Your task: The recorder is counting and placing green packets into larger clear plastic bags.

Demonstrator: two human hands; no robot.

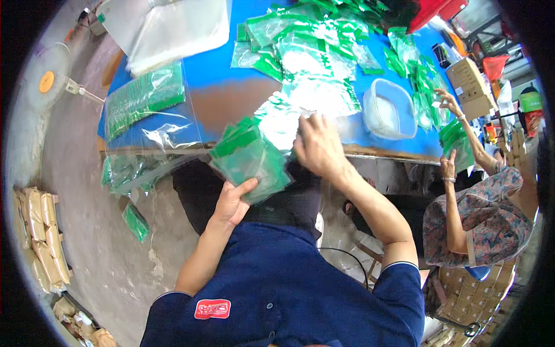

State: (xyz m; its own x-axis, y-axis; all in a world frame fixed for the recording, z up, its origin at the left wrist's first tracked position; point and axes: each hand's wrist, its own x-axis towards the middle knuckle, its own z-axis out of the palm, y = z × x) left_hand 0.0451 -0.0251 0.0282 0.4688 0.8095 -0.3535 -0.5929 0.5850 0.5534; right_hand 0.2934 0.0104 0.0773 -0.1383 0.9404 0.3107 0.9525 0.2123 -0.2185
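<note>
Two hands apart: left hand [231, 202] clamped on a stack of green packets [250, 157], right hand [318, 144] pressed flat on clear packets [283, 118] at blue table [231, 92] near edge.

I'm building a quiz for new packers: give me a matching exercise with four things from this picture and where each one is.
Things:
1. stack of green-topped clear packets
2. clear rectangular plastic tub
3. single green packet
4. brown cardboard box

Places:
A. on the concrete floor left of the person
B. in the left hand, in front of the table edge
C. at the table's far right, behind the co-worker's raised hand
D. on the blue table top, right of the right hand

Pairs: 1-B, 2-D, 3-A, 4-C
</note>
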